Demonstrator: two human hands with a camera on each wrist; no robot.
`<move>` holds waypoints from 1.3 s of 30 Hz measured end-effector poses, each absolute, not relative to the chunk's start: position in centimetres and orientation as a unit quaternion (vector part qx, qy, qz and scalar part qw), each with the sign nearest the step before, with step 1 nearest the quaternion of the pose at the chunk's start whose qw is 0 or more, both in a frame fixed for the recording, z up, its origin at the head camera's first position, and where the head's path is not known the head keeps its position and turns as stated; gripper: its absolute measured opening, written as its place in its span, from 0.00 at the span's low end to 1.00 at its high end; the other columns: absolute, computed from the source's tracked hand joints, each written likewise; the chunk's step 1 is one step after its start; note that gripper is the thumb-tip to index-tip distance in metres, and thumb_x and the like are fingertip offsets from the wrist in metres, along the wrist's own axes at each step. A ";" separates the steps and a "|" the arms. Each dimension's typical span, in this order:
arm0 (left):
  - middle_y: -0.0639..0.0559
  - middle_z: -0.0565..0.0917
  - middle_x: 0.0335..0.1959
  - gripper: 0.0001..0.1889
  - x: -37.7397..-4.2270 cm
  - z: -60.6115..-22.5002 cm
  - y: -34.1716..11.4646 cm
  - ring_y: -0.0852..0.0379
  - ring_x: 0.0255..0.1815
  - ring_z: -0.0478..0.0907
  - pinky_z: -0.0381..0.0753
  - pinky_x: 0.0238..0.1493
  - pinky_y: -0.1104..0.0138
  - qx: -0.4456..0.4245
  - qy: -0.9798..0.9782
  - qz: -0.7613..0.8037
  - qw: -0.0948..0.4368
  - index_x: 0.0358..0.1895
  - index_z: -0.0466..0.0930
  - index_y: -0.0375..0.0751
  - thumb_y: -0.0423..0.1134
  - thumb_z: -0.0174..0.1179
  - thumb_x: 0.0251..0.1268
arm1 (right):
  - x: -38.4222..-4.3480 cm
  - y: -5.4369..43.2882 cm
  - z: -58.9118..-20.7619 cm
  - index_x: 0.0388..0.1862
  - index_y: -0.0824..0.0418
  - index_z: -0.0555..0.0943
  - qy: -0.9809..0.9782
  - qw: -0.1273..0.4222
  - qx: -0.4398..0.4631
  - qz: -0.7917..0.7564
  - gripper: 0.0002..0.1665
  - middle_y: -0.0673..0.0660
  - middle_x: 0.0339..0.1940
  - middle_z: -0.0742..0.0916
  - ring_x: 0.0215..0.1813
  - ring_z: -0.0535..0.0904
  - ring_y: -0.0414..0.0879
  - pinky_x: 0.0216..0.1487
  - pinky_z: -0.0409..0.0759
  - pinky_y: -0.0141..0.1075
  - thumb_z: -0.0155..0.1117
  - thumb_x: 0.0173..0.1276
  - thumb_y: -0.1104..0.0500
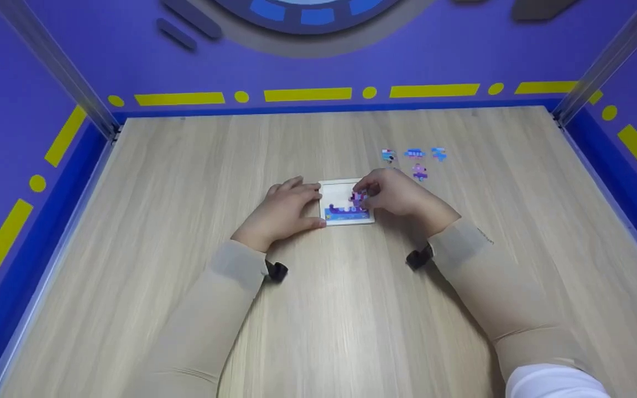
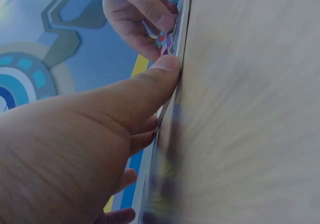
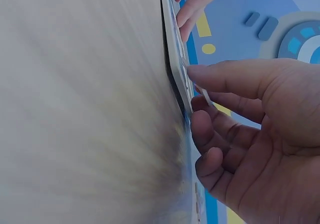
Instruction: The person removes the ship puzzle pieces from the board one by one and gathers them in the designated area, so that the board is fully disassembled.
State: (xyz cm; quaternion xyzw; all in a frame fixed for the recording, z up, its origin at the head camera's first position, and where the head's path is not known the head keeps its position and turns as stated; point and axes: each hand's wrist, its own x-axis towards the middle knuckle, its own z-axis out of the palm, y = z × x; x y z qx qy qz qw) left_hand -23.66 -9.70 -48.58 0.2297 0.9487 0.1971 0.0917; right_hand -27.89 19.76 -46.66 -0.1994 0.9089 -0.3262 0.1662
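Note:
A small white puzzle tray [image 1: 336, 193] lies on the table, with a row of purple and blue picture pieces [image 1: 340, 214] along its near side. At its left edge rests my left hand [image 1: 290, 209], the thumb at the near corner and the fingers spread toward the far corner. My right hand [image 1: 398, 193] pinches a purple jigsaw piece [image 1: 358, 197] over the tray's right part. In the right wrist view this piece [image 3: 205, 97] stands tilted between thumb and fingers, its lower edge at the tray; how far it is seated is hidden.
Beyond my right hand several loose jigsaw pieces [image 1: 414, 153] lie on the wooden table [image 1: 213, 160], one purple-pink piece [image 1: 419, 172] nearest the hand. Blue-purple panels with yellow marks [image 1: 307, 95] wall the table at the back and sides.

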 end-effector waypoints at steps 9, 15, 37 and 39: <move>0.54 0.71 0.90 0.38 -23.4 -48.3 -9.7 0.39 0.97 0.55 0.54 0.95 0.39 0.229 0.949 0.195 0.094 0.81 0.80 0.48 0.65 0.71 0.77 | -28.0 20.4 -45.7 0.65 0.56 0.93 0.890 0.172 -0.187 -0.379 0.22 0.59 0.62 0.92 0.55 0.82 0.52 0.52 0.81 0.38 0.79 0.74 0.58; 0.54 0.72 0.90 0.38 -23.5 -48.3 -9.7 0.38 0.96 0.55 0.53 0.95 0.40 0.229 0.948 0.200 0.092 0.80 0.80 0.47 0.64 0.72 0.76 | -29.0 21.9 -45.5 0.63 0.58 0.93 0.863 0.178 -0.159 -0.446 0.23 0.60 0.61 0.92 0.59 0.81 0.52 0.54 0.82 0.33 0.79 0.70 0.62; 0.55 0.70 0.91 0.39 -23.6 -48.3 -9.5 0.40 0.97 0.53 0.51 0.95 0.40 0.225 0.948 0.201 0.102 0.82 0.79 0.48 0.65 0.71 0.76 | -29.2 26.3 -42.0 0.73 0.70 0.80 0.776 0.209 -0.084 -0.589 0.23 0.48 0.48 0.91 0.46 0.89 0.39 0.51 0.90 0.31 0.68 0.84 0.65; 0.55 0.70 0.91 0.39 -23.6 -48.3 -9.6 0.40 0.97 0.53 0.51 0.96 0.40 0.224 0.948 0.200 0.105 0.82 0.79 0.48 0.65 0.71 0.76 | -29.2 27.2 -41.9 0.68 0.69 0.79 0.774 0.203 -0.085 -0.594 0.19 0.48 0.45 0.89 0.46 0.90 0.39 0.49 0.89 0.30 0.69 0.84 0.64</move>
